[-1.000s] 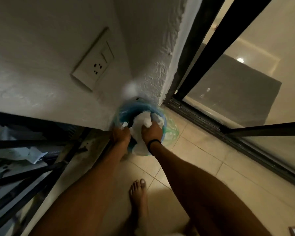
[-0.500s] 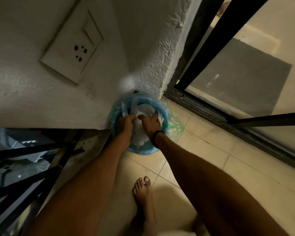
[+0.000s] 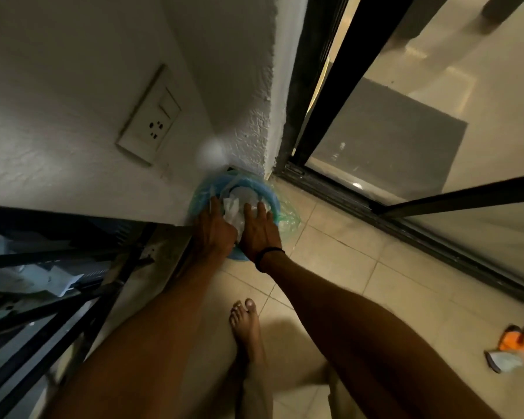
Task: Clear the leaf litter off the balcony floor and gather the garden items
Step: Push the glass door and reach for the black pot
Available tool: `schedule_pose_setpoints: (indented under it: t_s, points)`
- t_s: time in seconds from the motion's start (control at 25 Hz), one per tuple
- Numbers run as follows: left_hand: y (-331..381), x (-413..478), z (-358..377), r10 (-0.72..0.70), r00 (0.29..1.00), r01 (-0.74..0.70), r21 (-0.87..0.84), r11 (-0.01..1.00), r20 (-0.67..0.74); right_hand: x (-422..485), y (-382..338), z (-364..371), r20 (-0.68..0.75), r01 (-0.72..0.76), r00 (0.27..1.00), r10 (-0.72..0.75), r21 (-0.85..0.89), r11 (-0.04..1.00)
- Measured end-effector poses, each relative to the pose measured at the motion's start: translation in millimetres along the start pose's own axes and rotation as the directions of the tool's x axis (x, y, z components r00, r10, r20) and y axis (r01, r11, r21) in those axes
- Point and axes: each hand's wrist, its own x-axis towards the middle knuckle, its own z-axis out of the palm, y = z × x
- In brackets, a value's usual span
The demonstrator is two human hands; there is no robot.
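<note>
Head view: I see my left hand [image 3: 214, 229] and right hand [image 3: 259, 231], fingers straight, pressing a white wad [image 3: 232, 210] into the blue bin [image 3: 272, 197], far corner.

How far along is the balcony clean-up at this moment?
Done: no leaf litter shows on the floor tiles in view. In hand: the left hand and right hand press white crumpled waste down into the lined blue bin. Left: the orange gloves and a grey item beside them lie on the floor, ungathered.
</note>
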Motion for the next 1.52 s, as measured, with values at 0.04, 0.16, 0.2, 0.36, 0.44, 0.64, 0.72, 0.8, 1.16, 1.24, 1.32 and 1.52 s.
schedule_pose_setpoints:
  t_s: [0.04, 0.16, 0.2, 0.36, 0.44, 0.64, 0.72, 0.8, 1.16, 1.24, 1.32, 1.52]
  points:
    - [6.2, -15.4, -13.5, 0.082, 0.996, -0.079, 0.092, 0.993, -0.028, -8.8, -2.8, -11.5, 0.007, 0.017, 1.0, -0.017, -0.005, 1.0]
    - [24.2, -56.3, -54.7, 0.232, 0.971, -0.21, 0.243, 0.947, -0.063, -46.8, -21.3, -58.0, 0.003, 0.02, 1.0, -0.02, -0.033, 0.999]
    - [33.7, -68.4, -73.5, 0.218, 0.974, -0.201, 0.233, 0.951, -0.052, -60.1, -29.5, -75.1, -0.013, 0.017, 1.0, -0.017, -0.037, 0.999]
    - [93.6, -133.9, -168.3, 0.259, 0.959, -0.235, 0.189, 0.954, -0.117, -128.7, -60.6, -180.5, -0.138, -0.081, 0.987, 0.078, -0.013, 0.997]
    - [129.9, -165.4, -220.1, 0.329, 0.925, -0.294, 0.191, 0.937, -0.192, -167.4, -72.9, -244.3, -0.194, -0.134, 0.972, 0.136, 0.023, 0.991]
    - [243.2, -246.7, -317.8, 0.516, 0.824, -0.497, 0.138, 0.857, -0.235, -268.9, -85.7, -375.1, -0.367, -0.216, 0.896, 0.249, 0.128, 0.968]
    - [279.6, -276.4, -334.2, 0.593, 0.77, -0.579, 0.135, 0.804, -0.233, -310.1, -84.2, -412.6, -0.433, -0.252, 0.844, 0.315, 0.198, 0.947]
    - [311.4, -304.2, -342.6, 0.687, 0.693, -0.675, 0.139, 0.725, -0.217, -350.8, -72.5, -445.1, -0.516, -0.283, 0.766, 0.382, 0.264, 0.922]
    - [420.0, -477.8, -272.3, 0.937, 0.338, -0.916, 0.202, 0.348, -0.084, -546.8, 64.5, -475.8, -0.637, -0.437, 0.416, 0.649, 0.485, 0.757]
    - [433.1, -523.6, -241.8, 0.959, 0.281, -0.941, 0.185, 0.283, -0.041, -591.8, 101.6, -463.8, -0.637, -0.471, 0.335, 0.695, 0.525, 0.709]
    - [444.9, -565.7, -211.5, 0.979, 0.203, -0.963, 0.184, 0.198, 0.006, -635.7, 133.0, -452.6, -0.617, -0.504, 0.266, 0.741, 0.566, 0.652]
    - [473.3, -676.2, -132.4, 0.991, 0.037, -0.993, 0.12, 0.021, 0.128, -741.4, 202.3, -408.6, -0.51, -0.544, 0.1, 0.854, 0.691, 0.476]
